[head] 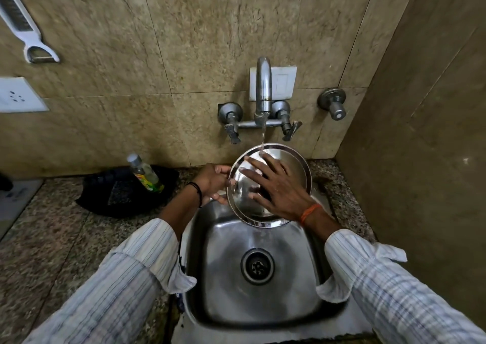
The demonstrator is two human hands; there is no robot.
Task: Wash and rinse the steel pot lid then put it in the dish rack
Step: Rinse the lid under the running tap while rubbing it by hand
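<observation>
Water is running from the tap (pixel 263 85) straight onto the steel pot lid (pixel 294 170), which is tilting over the far edge of the sink (pixel 226 278), well above the drain (pixel 257 266). The left hand (pixel 210 183) is gripping the lid's left rim, fingers curling round the edge. The right hand (pixel 276 183) is lying spread and flat on the lid's face, fingers wide apart, pressing rather than clasping, with the stream landing just by its fingertips. On the worktop (pixel 52 228) to the left of the sink, a clear bottle (pixel 146 174) is leaning on a black cloth (pixel 118 193) against the back wall. A white peeler (pixel 31 35) is hanging on the wall at upper left.
</observation>
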